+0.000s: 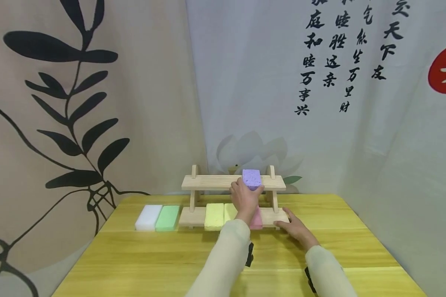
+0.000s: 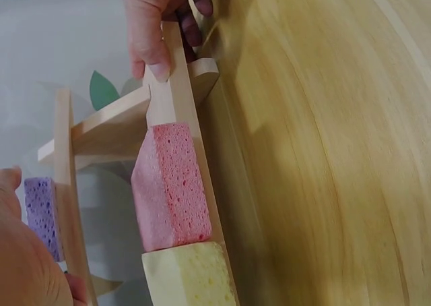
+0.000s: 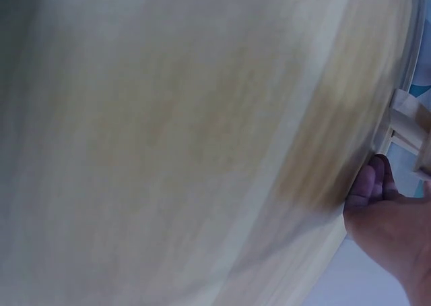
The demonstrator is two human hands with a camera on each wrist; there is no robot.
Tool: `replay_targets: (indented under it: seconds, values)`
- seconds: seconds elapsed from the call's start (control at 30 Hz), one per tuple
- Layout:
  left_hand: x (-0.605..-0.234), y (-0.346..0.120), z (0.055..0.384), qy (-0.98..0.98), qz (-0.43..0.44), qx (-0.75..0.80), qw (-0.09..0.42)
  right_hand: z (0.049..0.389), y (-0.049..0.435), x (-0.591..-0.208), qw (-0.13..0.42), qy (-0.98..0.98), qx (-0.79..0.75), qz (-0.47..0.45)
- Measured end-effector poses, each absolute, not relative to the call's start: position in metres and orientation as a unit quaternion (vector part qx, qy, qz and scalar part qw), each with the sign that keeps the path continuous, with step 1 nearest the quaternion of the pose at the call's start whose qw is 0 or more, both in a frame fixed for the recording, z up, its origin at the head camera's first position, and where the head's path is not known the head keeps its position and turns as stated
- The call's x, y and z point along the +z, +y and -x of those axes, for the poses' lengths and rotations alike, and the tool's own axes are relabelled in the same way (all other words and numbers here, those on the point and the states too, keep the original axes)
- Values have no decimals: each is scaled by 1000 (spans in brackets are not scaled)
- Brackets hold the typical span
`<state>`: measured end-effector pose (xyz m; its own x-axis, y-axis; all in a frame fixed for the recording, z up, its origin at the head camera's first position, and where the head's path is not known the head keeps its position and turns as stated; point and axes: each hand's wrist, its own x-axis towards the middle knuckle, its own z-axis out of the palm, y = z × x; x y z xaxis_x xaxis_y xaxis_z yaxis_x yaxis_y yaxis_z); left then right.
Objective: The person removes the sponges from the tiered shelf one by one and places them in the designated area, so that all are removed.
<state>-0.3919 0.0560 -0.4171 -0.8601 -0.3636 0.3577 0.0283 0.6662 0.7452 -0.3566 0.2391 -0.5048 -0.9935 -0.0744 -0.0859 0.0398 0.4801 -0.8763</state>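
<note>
A two-tier wooden rack (image 1: 208, 181) stands at the back of the table. On its upper board sits a purple sponge (image 1: 251, 178), which my left hand (image 1: 244, 199) holds from the front, thumb at one side and fingers at the other. Gripping the right end of the lower board is my right hand (image 1: 295, 227); in the left wrist view its thumb presses on the wood. Along that lower board lie a pink sponge (image 2: 174, 188) and two yellow sponges (image 1: 214, 216), partly hidden by my left arm in the head view.
Left of the rack, a white sponge (image 1: 148, 217) and a green sponge (image 1: 167, 218) lie side by side on the wooden table (image 1: 152, 260). A printed cloth (image 1: 245, 82) hangs right behind the table's back edge.
</note>
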Motion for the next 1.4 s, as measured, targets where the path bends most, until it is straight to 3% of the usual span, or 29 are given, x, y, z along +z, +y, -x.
replay_targets:
  seconds: [1.4]
  values:
    - [-410, 42, 393, -874, -82, -422, 228, 355, 240, -501, 65, 857, -510, 2]
